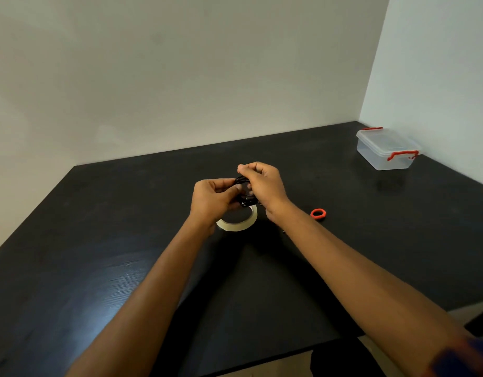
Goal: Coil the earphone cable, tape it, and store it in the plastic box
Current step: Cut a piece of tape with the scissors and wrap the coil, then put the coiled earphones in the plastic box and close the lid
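Earphone cable (244,190): mid-coil, held in the air just above the tape roll. The rest runs big to small.

- Table (126,268): dark top; everything else sits on it.
- Plastic box (384,149): well apart from the tape roll, back and to its right, by the wall corner. Lid on; the red clips look closed.
- Tape roll (236,225): flat on the table directly under the hands, its left edge hidden behind the left wrist. Untouched.
- Left hand (211,200): above the roll's left side, fingers curled round the left of the coil, thumb on top of it.
- Right hand (265,186): above the roll's right side, fingers curled, thumb and fingertips pinching the top of the loops.
- Cable itself: black, several loops bunched between the two hands. It's black on black, so I can't tell where the free end or the earbuds are.
- Red ring (318,213): small, on the table right of the roll, near the right wrist but apart from it.

How I'd do this step:
- Use the left pinch as a fixed anchor and lay the loops on with the right only.
- Keep the loops the same size and untwisted.
- Keep the coil narrower than the box.
- Tuck the tail in.
- Before reaching down for tape, move the whole bundle into one hand, or the loops will likely spring open.
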A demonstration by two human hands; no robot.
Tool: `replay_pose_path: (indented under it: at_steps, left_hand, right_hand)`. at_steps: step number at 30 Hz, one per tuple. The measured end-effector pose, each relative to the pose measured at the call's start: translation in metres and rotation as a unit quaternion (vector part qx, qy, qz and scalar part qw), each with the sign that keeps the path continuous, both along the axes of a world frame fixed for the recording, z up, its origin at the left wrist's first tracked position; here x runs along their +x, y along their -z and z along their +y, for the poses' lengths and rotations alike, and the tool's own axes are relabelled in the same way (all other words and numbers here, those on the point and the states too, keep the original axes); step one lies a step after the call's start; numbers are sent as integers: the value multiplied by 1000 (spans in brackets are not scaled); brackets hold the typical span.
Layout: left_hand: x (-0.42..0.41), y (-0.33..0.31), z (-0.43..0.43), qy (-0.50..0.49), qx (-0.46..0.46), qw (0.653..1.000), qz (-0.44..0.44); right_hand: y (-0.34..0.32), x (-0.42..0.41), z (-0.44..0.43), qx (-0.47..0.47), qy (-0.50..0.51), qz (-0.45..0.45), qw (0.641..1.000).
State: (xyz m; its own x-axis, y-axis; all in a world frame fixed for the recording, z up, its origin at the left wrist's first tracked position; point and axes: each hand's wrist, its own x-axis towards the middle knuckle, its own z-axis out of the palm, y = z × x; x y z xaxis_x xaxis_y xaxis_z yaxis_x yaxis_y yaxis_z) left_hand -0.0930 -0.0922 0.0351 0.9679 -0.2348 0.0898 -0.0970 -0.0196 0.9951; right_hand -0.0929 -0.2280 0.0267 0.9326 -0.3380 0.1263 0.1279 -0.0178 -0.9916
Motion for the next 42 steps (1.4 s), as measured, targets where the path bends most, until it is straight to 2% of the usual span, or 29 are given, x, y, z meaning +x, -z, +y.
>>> replay_pose_path:
  at_steps: [2, 4, 7, 10, 17, 24, 31, 36, 42]
  left_hand:
    - [1, 2, -3, -14, -22, 1000, 16]
    - [2, 4, -5, -27, -36, 998, 35]
    - [4, 5, -6, -42, -56, 996, 53]
    - [8, 4, -6, -42, -80, 993, 73]
    - [24, -1, -15, -3, -77, 991, 111]
    - [68, 1, -42, 56, 47, 995, 66]
    - [113, 1, -64, 76, 87, 987, 109]
    - [130, -17, -80, 94, 144, 971, 164]
    - [149, -53, -129, 150, 193, 952, 186]
  right_hand:
    - [6, -1, 4, 61, 32, 5, 998]
    - [11, -3, 7, 59, 59, 2, 997]
    - [14, -4, 7, -54, 92, -26, 994]
    - [13, -4, 4, -199, 99, -65, 973]
    - [12, 18, -19, -239, 50, -70, 967]
    - [6, 59, -86, -257, 42, -32, 965]
    - [2, 70, -164, -289, 116, 44, 949]
    - [-25, 41, -214, -330, 185, 138, 915]
    - [-79, 28, -302, -337, 354, 181, 854]
